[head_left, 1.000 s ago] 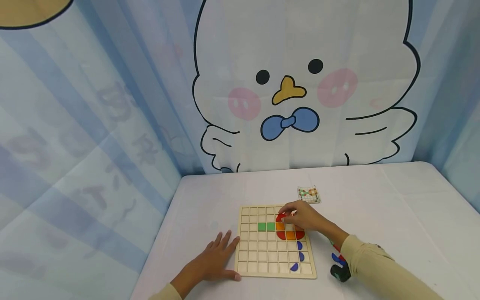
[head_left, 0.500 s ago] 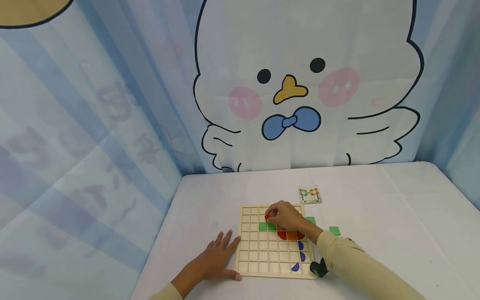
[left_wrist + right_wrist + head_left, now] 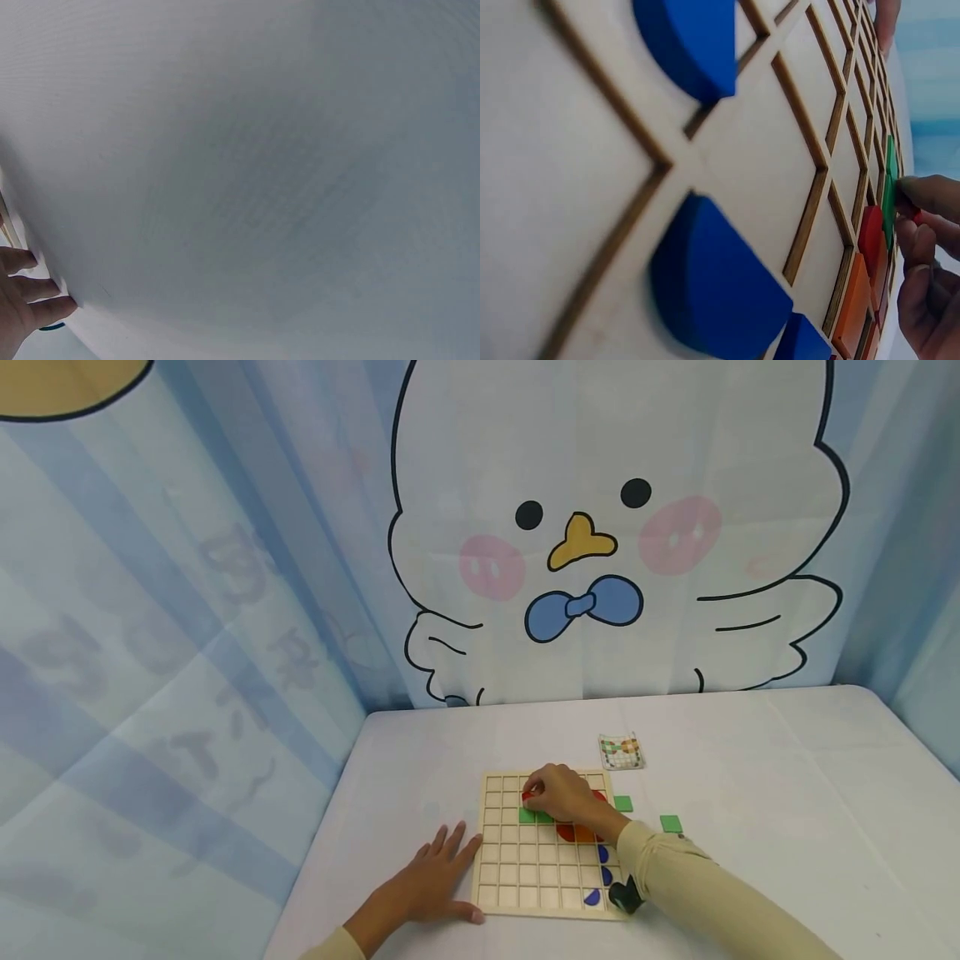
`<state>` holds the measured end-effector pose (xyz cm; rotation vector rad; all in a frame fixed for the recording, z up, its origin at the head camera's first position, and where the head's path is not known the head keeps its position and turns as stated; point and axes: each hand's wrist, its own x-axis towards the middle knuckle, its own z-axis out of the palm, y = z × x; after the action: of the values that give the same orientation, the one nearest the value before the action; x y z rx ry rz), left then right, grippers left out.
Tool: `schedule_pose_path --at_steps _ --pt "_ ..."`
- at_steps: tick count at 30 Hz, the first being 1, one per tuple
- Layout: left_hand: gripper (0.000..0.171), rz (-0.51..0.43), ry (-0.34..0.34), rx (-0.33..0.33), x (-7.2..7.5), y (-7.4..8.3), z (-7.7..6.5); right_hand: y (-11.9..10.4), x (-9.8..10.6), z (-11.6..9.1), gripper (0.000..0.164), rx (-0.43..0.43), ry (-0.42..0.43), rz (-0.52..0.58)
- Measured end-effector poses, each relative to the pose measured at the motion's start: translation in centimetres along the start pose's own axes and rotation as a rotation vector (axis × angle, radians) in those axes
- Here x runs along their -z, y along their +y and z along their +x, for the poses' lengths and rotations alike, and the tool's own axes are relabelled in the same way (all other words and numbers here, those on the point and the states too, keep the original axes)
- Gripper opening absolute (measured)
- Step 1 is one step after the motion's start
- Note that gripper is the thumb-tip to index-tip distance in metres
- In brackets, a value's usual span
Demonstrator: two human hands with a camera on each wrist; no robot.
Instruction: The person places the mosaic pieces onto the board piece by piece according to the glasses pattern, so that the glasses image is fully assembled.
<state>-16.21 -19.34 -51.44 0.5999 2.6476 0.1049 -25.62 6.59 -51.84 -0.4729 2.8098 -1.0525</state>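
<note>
A wooden grid board (image 3: 510, 877) lies on the table. My left hand (image 3: 433, 881) rests beside its left edge, fingers spread, fingertips touching the rim. Over the board's upper middle, my right hand (image 3: 564, 793) pinches a small red piece (image 3: 916, 217) between thumb and fingers, just above the green squares (image 3: 527, 816). Red pieces (image 3: 870, 234) and orange squares (image 3: 852, 304) sit in cells to the right, partly hidden by the right hand and forearm. Several blue rounded pieces (image 3: 716, 281) lie along the board's lower right.
A small pattern card (image 3: 621, 752) lies behind the board. Loose green squares (image 3: 671, 823) are on the table to the right. A black device (image 3: 625, 896) at the right wrist hangs over the board's lower right corner. A printed curtain (image 3: 585, 652) stands behind the table.
My right hand has moved left across the board with the red piece, from the red and orange group to above the green squares. The left hand stays still.
</note>
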Motion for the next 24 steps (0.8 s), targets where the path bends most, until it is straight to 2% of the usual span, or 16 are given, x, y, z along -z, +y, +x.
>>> schedule_pose_path --at_steps 13,24 --pt "0.109 0.003 0.004 -0.005 -0.19 -0.16 0.07 0.07 -0.17 0.17 0.012 0.009 0.016 -0.023" --pt "0.109 0.011 0.009 -0.009 -0.03 0.01 -0.12 -0.15 -0.19 0.48 0.008 -0.025 -0.004 -0.034"
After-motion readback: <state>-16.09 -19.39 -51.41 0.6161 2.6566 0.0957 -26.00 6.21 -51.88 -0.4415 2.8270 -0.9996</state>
